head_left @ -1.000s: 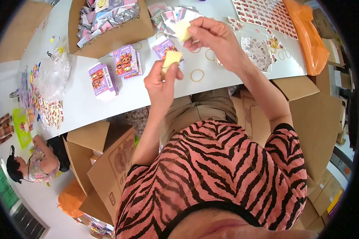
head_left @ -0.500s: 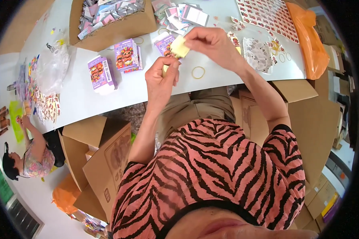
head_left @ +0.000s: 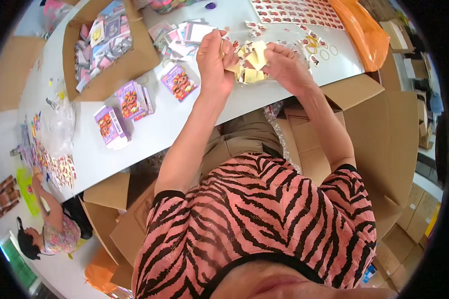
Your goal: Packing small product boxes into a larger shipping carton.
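Note:
Yellow paper pieces [head_left: 253, 75] lie in a loose heap near the table's front edge, on and around a clear plastic bag with small printed stickers. My left hand [head_left: 215, 67] is raised at the heap's left side, fingers closed on a small yellow paper piece. On the other side my right hand [head_left: 290, 71] pinches another yellow paper piece [head_left: 257, 56] between thumb and fingers. Left of my left hand a purple printed box [head_left: 178, 82] lies flat by itself. Further left are a small stack of purple boxes [head_left: 130, 101] and another purple box [head_left: 109, 125].
A cardboard carton [head_left: 147, 60] full of small packets stands at the back left, beside loose cards [head_left: 177, 42]. A sticker sheet [head_left: 297, 12], rubber bands [head_left: 325, 54] and an orange plastic bag [head_left: 366, 37] lie toward the right. Another person [head_left: 57, 226] works at far left.
The view has shifted. Both hands have moved from in front of the single purple box to the yellow paper heap at its right, and they are further apart.

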`<state>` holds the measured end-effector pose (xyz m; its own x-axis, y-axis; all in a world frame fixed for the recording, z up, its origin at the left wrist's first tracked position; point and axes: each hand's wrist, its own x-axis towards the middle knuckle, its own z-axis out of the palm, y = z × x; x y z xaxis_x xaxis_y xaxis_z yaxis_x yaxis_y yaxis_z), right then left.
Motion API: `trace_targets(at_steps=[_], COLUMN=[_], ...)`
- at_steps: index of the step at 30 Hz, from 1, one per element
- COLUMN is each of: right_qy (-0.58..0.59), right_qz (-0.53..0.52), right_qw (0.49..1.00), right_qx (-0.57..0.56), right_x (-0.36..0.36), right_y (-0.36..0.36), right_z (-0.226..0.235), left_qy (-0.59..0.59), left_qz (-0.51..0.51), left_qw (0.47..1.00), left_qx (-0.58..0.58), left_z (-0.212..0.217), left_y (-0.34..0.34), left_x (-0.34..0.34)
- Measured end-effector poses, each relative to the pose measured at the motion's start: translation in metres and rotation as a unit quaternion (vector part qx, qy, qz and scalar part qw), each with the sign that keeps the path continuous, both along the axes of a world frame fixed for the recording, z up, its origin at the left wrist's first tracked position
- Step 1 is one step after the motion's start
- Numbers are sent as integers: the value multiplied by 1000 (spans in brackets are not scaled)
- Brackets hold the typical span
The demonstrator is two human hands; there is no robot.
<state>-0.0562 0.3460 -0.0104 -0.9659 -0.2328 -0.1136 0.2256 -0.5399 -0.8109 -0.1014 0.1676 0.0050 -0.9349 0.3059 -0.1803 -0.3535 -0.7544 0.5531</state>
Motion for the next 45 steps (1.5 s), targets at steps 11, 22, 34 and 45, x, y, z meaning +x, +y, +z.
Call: trace_targets(at_steps=[11,22,34,45], right_qy=[-30,-27,55,102], right_qz=[-67,-97,-122,-59], right_qw=[994,993,933,946], right_qx=[-78,59,335,302], right_x=[9,8,-4,-31], right_y=[0,4,25,-35], right_z=[-25,-40,-43,-25], left_qy=[97,187,403,139], left_qz=[48,59,150,144], left_qw=[989,942,619,554], left_qx=[-103,-272,-657,-808], left_z=[-21,-46,-53,-80], left_y=[55,44,-76,-116], left_x=[-3,-26,-4,25])
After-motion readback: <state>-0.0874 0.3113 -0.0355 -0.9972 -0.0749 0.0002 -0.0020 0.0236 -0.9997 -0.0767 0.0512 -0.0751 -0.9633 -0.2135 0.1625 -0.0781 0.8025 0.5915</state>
